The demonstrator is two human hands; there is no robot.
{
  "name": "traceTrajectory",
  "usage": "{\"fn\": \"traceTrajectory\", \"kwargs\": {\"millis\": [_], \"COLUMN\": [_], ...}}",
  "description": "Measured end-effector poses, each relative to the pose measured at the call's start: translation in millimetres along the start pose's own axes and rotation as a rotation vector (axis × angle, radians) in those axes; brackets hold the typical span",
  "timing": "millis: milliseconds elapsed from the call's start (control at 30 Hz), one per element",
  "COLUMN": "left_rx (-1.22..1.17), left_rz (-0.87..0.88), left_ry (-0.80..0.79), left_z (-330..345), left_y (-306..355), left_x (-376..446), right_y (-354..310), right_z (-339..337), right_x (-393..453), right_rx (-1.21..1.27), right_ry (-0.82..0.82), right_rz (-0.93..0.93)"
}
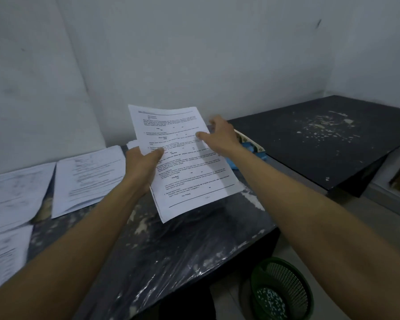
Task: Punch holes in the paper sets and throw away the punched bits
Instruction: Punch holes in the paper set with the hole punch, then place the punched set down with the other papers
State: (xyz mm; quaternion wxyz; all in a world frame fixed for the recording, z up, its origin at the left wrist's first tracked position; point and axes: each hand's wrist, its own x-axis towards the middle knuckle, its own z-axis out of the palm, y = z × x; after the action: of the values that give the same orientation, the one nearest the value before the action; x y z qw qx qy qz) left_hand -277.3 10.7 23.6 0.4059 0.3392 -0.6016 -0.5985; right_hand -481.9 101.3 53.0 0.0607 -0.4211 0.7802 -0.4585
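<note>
Green mesh bin [281, 289] sits on the floor at the near right, with a scatter of white punched bits [268, 301] in the bottom of it. Up from there is the dark table [171, 255], its top pretty scuffed and shiny with pale patches. Near left on it are a few paper piles [14, 199], and one more sheet stack [88, 179] a little farther in, all lying flat. Over the middle of the table the left hand [143, 167] grips a paper set [183, 162] by its left edge, thumb on top and fingers curled underneath, so the pages are lifted and tilted up off the surface. The right hand [222, 137] is on the set's right edge, thumb pressed on the page, fingers spread and a bit blurry past the edge, so can't tell if they're really gripping. Just behind that hand something blue [252, 153] peeks out, mostly hidden. Far right there's a second black table [321, 144] with white flecks, then the plain wall [194, 54].
</note>
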Motion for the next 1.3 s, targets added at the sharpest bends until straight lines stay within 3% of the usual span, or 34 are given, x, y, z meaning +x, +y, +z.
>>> {"fn": "traceTrajectory", "kwargs": {"millis": [167, 267, 500, 633, 1000, 1300], "left_rx": [0.021, 0.055, 0.303, 0.483, 0.851, 1.195], "left_rz": [-0.005, -0.034, -0.207, -0.189, -0.066, -0.020], "left_ry": [0.045, 0.077, 0.044, 0.069, 0.079, 0.121], "left_z": [-58.1, -93.4, -169.7, -189.4, -212.5, -213.6], "left_y": [11.9, 8.7, -6.5, -15.9, -35.3, -38.9], "left_x": [-26.0, -43.3, -85.9, -111.5, -124.3, -118.0], "right_y": [-23.0, -37.1, -57.6, -64.3, -63.6, -73.2], "right_z": [25.6, 44.6, 92.3, 106.4, 135.4, 157.2], "right_x": [-36.3, -56.6, -110.4, -136.1, -165.0, -166.5], "right_rx": [0.298, 0.371, 0.262, 0.173, -0.023, -0.428], "right_ry": [-0.191, -0.261, -0.475, -0.589, -0.554, -0.466], "right_rz": [0.202, 0.216, 0.196, 0.211, 0.147, -0.116]}}
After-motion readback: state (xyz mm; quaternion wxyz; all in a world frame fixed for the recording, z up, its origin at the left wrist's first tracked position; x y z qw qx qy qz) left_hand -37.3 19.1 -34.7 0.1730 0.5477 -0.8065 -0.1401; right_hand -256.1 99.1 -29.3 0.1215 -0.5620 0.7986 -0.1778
